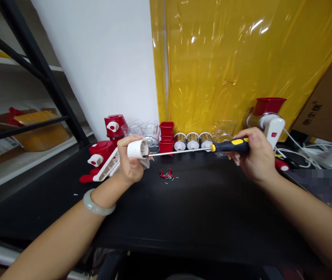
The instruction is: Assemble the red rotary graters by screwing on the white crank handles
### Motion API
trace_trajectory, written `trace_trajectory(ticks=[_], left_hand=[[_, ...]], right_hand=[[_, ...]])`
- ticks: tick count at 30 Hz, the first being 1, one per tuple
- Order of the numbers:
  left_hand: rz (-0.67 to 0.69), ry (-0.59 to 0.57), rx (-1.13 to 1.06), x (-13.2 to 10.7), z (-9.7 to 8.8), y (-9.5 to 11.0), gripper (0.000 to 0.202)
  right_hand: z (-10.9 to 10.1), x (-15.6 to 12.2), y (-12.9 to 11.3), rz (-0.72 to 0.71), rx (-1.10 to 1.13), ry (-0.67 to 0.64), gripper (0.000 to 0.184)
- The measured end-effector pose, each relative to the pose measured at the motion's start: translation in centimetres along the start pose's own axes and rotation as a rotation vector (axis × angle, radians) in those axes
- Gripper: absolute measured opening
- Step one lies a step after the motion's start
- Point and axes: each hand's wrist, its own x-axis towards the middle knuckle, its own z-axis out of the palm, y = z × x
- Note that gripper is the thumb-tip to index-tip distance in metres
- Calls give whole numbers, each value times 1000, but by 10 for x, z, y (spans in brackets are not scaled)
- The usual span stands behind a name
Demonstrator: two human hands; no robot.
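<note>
My left hand (130, 162) is closed around a white cylindrical plastic part (137, 149), held above the black table (183, 210) with its open end facing right. My right hand (255, 155) grips the black-and-yellow handle of a screwdriver (230, 146). Its long metal shaft (180, 152) runs left, and the tip sits at the mouth of the white part. Small red clips and tiny screws (167, 175) lie on the table just below the shaft. A pale bangle (97, 205) circles my left wrist.
Red-and-white appliance parts (103, 159) lie at the left. Clear cups (150, 130), red tubs (166, 136) and three metal drums (193, 140) line the back. A red-topped white appliance (269, 122) stands right, with white cables (303, 153). Yellow film (241, 58) covers the wall; shelving (31, 116) stands left.
</note>
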Motion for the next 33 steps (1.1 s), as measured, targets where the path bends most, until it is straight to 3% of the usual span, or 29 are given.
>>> trace_trajectory(ticks=[6, 18, 28, 33], left_hand=[[68, 31, 78, -3, 0, -5, 44], [-249, -8, -70, -4, 0, -1, 39], [-297, -38, -75, -7, -2, -3, 41], [-179, -6, -71, -6, 1, -3, 45]], right_hand=[[2, -2, -9, -87, -37, 13, 19], [1, 0, -8, -17, -33, -2, 17], [0, 0, -12, 8, 72, 29, 23], [1, -1, -15, -62, 83, -10, 21]])
